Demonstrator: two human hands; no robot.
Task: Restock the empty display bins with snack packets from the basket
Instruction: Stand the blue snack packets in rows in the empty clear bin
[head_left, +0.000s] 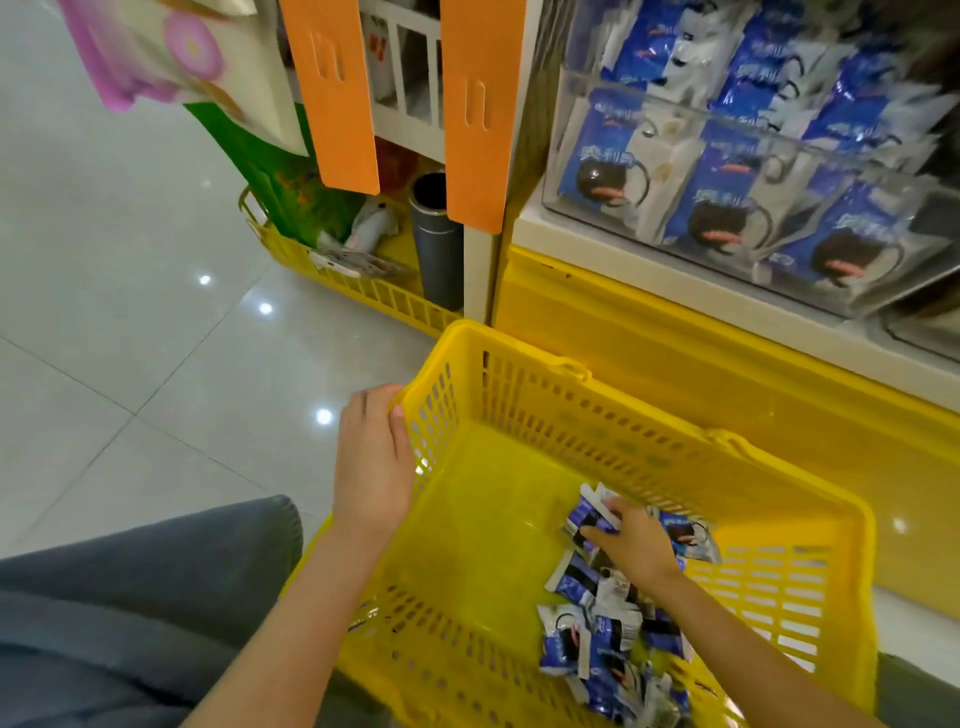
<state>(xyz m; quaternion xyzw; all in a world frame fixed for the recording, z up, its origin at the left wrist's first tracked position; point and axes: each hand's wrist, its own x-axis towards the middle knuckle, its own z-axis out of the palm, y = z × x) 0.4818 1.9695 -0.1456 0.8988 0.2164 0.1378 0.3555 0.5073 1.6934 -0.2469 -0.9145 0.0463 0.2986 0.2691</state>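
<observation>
Gripped the corner rim of the yellow basket (524, 358) with the left hand (371, 462), thumb hooked over the edge. Pinched a blue-and-white packet at the top of the heap of snack packets (587, 649) with the right hand (631, 540), fingers curled round it. Kept that heap in the basket's near-right corner, apart from the bare yellow bottom. Judged three hazards from here: could have dragged neighbouring packets up and spilled them back or over the slotted wall, owing to slick, overlapping wrappers; could have tipped or slid the basket on any loosening of the left-hand grip; could have crammed the clear display bin (779, 145) above, already packed with like packets standing on end, with no empty bin plainly in view. Showed a yellow shelf base (701, 364) just behind the basket, and pale glossy floor tiles (104, 338) dotted with lamp reflections. Showed, further left, a second yellow basket (363, 296) on the floor, holding a grey cylinder (436, 244) and oddments, beneath two orange panels (343, 93). Showed a grey trouser leg (130, 597) at lower left.
</observation>
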